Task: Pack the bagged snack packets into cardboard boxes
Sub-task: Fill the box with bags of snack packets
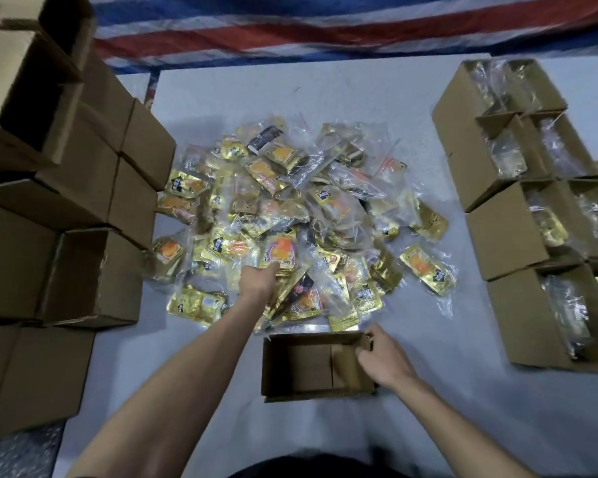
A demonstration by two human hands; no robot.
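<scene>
The left hand (258, 281) reaches into the pile of bagged snack packets (325, 201) on the white sheet (325, 91), fingers curled on an orange-and-gold packet (280, 251) at the pile's near edge. The right hand (384, 353) grips the right wall of an open cardboard box (304, 365) (nothing inside) just beside the pile.

Legible text: none. The gold snack packets (290, 208) in the pile bear small black label patches with pale characters, but the glyphs are too blurred and small to read. The print on the purple-and-orange packet (278, 251) at the pile's near side is likewise unresolved. Nothing is legible on the faces of the open cardboard box (311, 365).
</scene>
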